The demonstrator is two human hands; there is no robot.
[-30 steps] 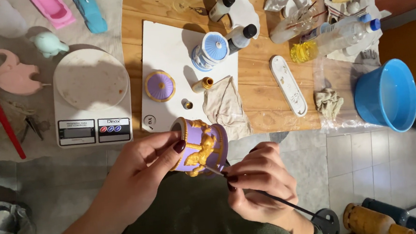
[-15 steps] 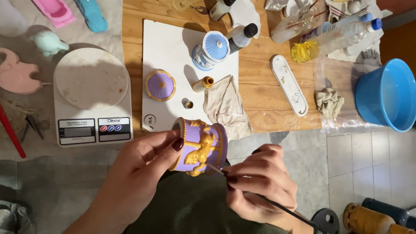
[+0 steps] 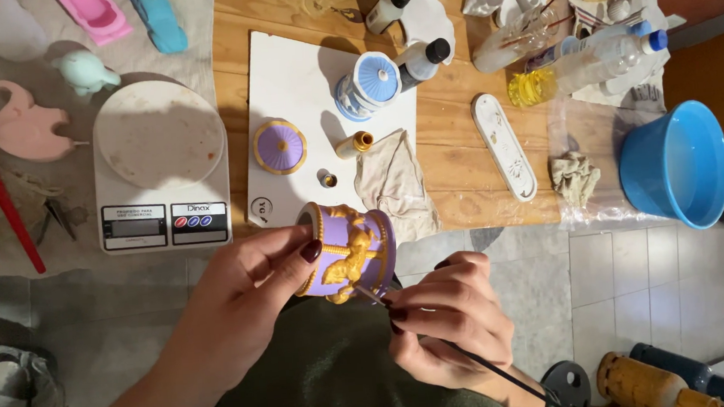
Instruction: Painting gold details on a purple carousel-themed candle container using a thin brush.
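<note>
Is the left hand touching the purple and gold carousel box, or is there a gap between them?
Touching. The head view shows the left hand wrapped around the purple and gold carousel box, with the thumb pressed on its side and no gap visible.

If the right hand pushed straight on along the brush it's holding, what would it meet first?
Most likely the purple and gold carousel pot held by the left hand: the right hand aims its brush tip at the pot's gold horse.

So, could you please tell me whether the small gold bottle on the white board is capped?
Uncapped: the gold bottle lies on its side, its cap apart nearby.
</note>
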